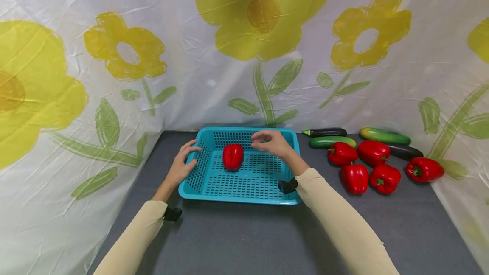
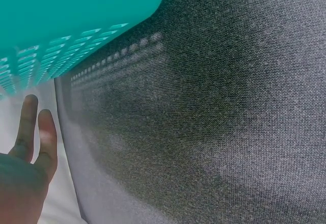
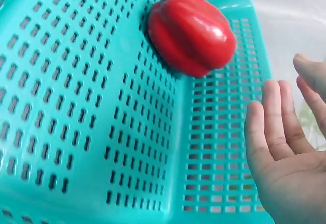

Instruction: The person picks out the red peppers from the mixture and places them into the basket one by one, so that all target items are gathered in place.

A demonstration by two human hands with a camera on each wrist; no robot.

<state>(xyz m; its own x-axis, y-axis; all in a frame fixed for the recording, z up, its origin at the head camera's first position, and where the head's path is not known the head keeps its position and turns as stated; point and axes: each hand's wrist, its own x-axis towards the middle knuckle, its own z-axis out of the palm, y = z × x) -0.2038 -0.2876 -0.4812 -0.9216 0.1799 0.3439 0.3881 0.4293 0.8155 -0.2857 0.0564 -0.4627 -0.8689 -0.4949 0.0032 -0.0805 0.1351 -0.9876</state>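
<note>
A blue-green plastic basket (image 1: 244, 200) with slotted walls and floor rests on the dark table. One red bell pepper (image 1: 233, 157) lies inside it, left of the middle. My left hand (image 1: 182, 165) is at the basket's left rim, thumb and fingers spread; in the left wrist view two straight fingers (image 2: 47, 137) show beside the slotted wall. Above the right back part of the basket hovers my right hand (image 1: 272, 144), apart from the pepper. Its fingers are loosely bent with nothing between them, and the right wrist view shows its palm bare.
Right of the basket lie several red bell peppers (image 1: 354, 178), a green cucumber (image 1: 331, 141), a yellow-tipped cucumber (image 1: 385, 136) and dark eggplants (image 1: 326, 132). A white curtain (image 1: 214, 92) with yellow flowers hangs behind and along both sides of the table (image 1: 244, 241).
</note>
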